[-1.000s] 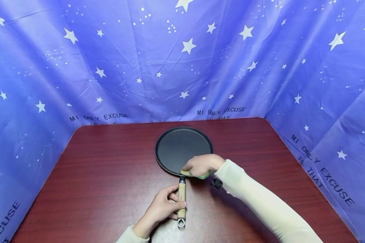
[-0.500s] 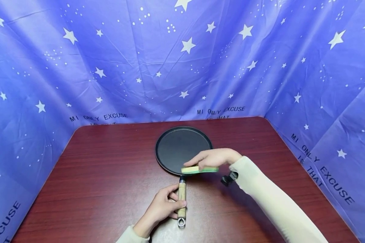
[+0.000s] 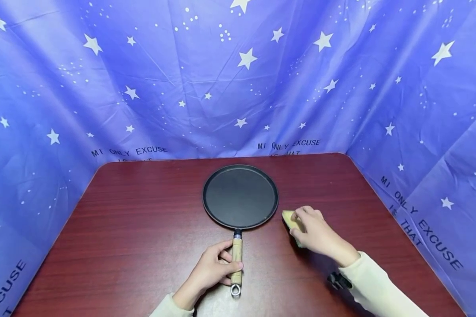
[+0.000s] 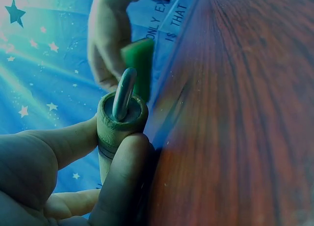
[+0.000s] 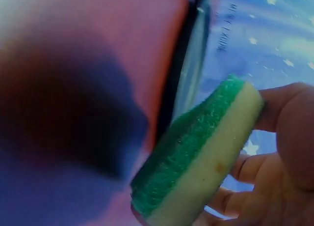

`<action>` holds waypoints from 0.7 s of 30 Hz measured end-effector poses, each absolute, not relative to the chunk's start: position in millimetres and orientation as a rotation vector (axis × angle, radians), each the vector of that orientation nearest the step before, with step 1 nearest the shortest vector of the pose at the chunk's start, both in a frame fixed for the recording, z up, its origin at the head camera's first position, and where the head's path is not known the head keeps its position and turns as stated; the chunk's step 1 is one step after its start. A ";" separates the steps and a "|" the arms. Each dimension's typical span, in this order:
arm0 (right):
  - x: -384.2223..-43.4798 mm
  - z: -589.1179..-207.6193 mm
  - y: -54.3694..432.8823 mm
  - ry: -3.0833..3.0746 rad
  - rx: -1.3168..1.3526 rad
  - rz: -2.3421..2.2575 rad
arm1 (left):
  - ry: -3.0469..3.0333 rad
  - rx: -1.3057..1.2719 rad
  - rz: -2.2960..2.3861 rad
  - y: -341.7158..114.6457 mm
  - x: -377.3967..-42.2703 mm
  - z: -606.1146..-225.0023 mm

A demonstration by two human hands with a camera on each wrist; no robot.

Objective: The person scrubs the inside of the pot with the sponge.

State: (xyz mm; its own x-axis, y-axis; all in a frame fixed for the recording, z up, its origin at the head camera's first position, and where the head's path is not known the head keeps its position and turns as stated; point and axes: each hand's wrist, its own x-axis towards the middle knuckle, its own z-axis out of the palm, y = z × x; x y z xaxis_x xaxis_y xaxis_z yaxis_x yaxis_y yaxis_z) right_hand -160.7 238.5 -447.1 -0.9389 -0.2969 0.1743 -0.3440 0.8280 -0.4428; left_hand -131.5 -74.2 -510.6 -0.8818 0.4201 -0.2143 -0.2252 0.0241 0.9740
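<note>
A round black flat pan (image 3: 239, 196) lies on the table, its wooden handle (image 3: 236, 259) pointing toward the person. My left hand (image 3: 210, 268) grips that handle, thumb on top; in the left wrist view the handle's end with a metal ring (image 4: 124, 96) rises between thumb and fingers. To the right of the pan, my right hand (image 3: 315, 229) pinches a yellow and green sponge (image 3: 290, 219). The right wrist view shows the sponge (image 5: 201, 152) with its green scouring layer facing the table and the pale foam toward the palm. It is held apart from the pan.
The dark red wooden table (image 3: 135, 211) carries the pan near its middle. A blue star-printed curtain (image 3: 206, 79) encloses the back and both sides, close to the table edges. A black strap device (image 3: 338, 280) sits at the right wrist.
The right hand has lifted the sponge off the pan's near right rim and carried it right, away from the pan. The left hand and the pan have stayed in place.
</note>
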 end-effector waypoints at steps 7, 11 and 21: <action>-147.9 -458.5 233.8 -2.986 0.440 0.631 | 1.877 0.225 1.886 -72.4 -134.5 -509.6; -151.9 -443.9 241.2 -2.960 0.349 0.694 | 1.941 0.284 1.836 -70.6 -137.4 -508.6; -216.6 -416.9 297.4 -2.932 0.320 0.698 | 2.272 0.340 1.655 -103.0 -153.5 -486.3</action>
State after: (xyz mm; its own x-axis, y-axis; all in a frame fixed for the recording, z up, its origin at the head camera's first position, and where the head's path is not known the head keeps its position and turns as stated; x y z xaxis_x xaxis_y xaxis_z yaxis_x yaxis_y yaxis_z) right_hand -216.6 297.4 -416.9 -0.9717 -0.1782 0.1554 -0.2291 0.8720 -0.4326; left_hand -153.5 -103.0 -486.3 -0.9241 0.3665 -0.1082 0.0093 0.3047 0.9524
